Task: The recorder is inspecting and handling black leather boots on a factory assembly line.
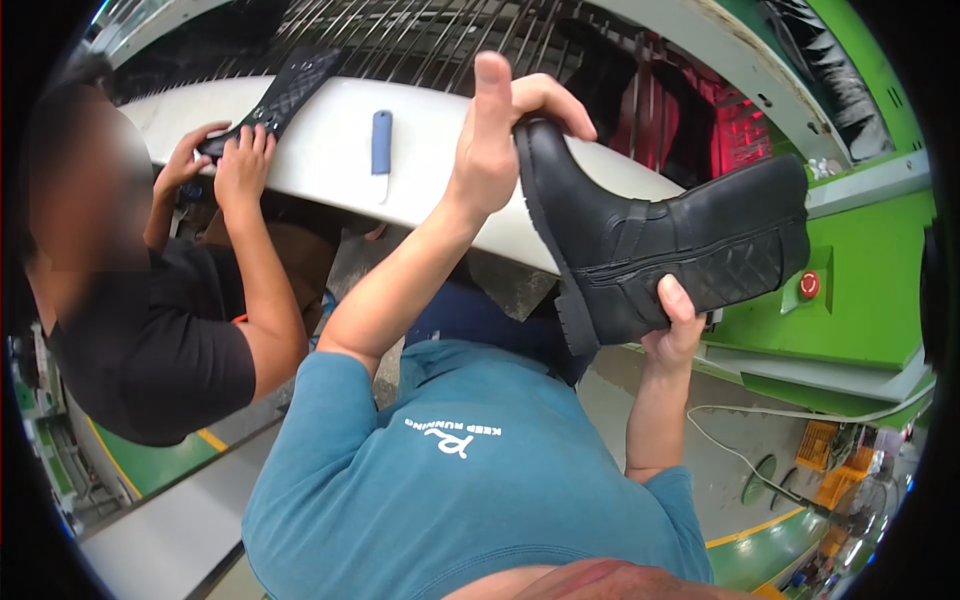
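A black leather boot (640, 240) with a side zip, buckled strap and ridged sole is held tilted in front of me, toe up to the left and shaft to the right. My right hand (676, 325) grips the shaft's lower side, thumb pressed on the leather near the quilted panel. At the toe is my left hand (497, 130), thumb stretched up and away, a finger arching loosely over the toe cap. Its palm lies beside the sole; whether it touches is unclear. The other fingers are partly hidden.
A blue-handled hooked knife (381, 150) lies on the white worktop (330, 120). To the left a co-worker handles another black boot (285, 95). Metal rods (400, 45) line the far side. A green machine (850, 320) with a red button (809, 285) stands right.
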The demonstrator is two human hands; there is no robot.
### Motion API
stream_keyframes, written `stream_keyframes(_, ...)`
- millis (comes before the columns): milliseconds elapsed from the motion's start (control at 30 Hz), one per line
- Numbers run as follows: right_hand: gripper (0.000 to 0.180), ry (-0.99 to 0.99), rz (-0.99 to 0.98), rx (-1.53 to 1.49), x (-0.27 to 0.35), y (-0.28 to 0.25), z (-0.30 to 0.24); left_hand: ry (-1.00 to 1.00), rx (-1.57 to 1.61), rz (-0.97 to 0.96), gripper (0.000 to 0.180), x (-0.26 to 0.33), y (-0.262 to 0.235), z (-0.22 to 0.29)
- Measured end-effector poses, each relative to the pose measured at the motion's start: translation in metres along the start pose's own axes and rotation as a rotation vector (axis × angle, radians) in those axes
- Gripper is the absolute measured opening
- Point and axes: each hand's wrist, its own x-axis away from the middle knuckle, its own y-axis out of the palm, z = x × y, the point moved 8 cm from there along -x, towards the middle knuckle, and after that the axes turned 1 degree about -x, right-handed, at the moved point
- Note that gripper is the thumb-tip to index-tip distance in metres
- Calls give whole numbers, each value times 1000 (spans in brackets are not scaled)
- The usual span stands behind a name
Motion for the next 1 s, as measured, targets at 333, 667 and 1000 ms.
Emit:
stream_keyframes(333,29,-272,107,244,-41,62,-31,214,-681,-129,116,92,49,31)
stream_keyframes(667,103,-666,-415,742,-42,164,-53,245,-241,549,70,88,-35,-23)
stream_keyframes(1000,77,-426,-349,583,-61,129,1,143,-44,660,57,87,-80,-21)
